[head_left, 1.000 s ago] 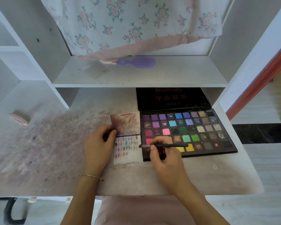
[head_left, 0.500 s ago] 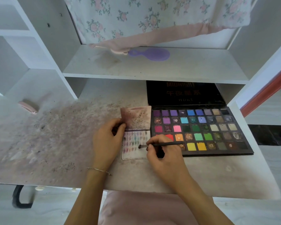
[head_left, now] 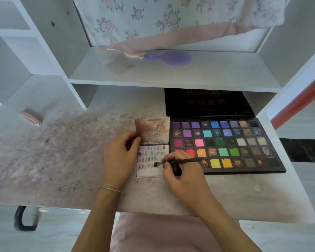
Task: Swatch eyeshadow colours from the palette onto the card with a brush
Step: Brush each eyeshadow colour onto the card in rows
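Observation:
An open black eyeshadow palette (head_left: 225, 146) with several rows of coloured pans lies on the desk, lid propped back. Left of it lies a folded card (head_left: 149, 170) whose lower half carries rows of colour swatches; its upper half (head_left: 153, 130) is smudged brown. My left hand (head_left: 119, 157) rests on the card's left edge, fingers curled at the fold, pinning it. My right hand (head_left: 182, 177) grips a thin dark brush (head_left: 178, 162), held nearly level. The bristle tip (head_left: 155, 164) touches the card's lower right area.
The desk top (head_left: 62, 160) is stained with powder. A white shelf (head_left: 171, 75) overhangs the palette's lid; a purple hairbrush (head_left: 171, 58) and floral cloth (head_left: 171, 24) lie on it. A pink object (head_left: 30, 117) sits at the far left. Pink fabric (head_left: 162, 231) lies below the desk edge.
The brush tip has travelled left from the palette's lower left pans onto the card's lower right part. My left hand stays on the card. The view has shifted closer.

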A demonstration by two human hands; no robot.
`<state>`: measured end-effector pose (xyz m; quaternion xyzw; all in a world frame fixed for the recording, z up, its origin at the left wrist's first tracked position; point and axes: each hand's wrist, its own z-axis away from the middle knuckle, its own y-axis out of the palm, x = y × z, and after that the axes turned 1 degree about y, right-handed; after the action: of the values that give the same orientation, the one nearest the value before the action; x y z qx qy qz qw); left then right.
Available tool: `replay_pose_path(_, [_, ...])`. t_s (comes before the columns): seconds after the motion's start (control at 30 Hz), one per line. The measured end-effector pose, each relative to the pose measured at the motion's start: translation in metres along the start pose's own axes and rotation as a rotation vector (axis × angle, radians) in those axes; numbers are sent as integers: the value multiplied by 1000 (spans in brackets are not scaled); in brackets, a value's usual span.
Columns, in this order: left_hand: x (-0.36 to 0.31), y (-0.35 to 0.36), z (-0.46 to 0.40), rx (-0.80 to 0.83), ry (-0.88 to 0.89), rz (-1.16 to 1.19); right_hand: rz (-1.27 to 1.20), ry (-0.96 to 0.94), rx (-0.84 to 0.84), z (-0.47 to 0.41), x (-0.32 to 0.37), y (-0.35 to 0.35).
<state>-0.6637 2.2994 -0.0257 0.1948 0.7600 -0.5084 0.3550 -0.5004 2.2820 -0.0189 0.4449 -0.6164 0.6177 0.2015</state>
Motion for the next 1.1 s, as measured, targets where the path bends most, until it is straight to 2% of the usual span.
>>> replay_pose_path(0.93, [0,0,1,0,-27,5,-30,-9,20,-1,0,-1])
replay_pose_path(1.1, [0,0,0,3,-25,-3,-213,18,-35,1,-1,-4])
